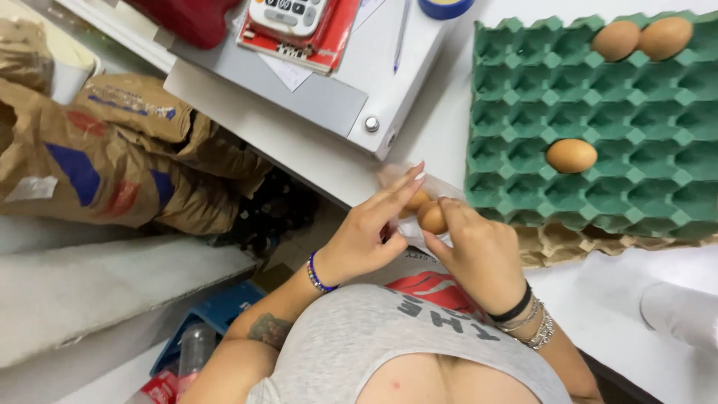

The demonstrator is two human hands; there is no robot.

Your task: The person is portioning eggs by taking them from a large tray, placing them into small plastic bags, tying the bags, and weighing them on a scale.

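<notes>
Centre frame, my left hand (pixel 363 232) and right hand (pixel 479 251) cup fragile eggs (pixel 431 217) in a thin bag (pixel 396 179), gripped gently round their sides.

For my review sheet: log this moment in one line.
left hand: clear bag | right hand: brown eggs | green tray: three eggs

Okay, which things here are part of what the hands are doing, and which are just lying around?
In use: left hand, right hand, eggs in a clear bag, green egg tray.
Lying about: calculator, pen, tape roll, paper sacks.
</notes>
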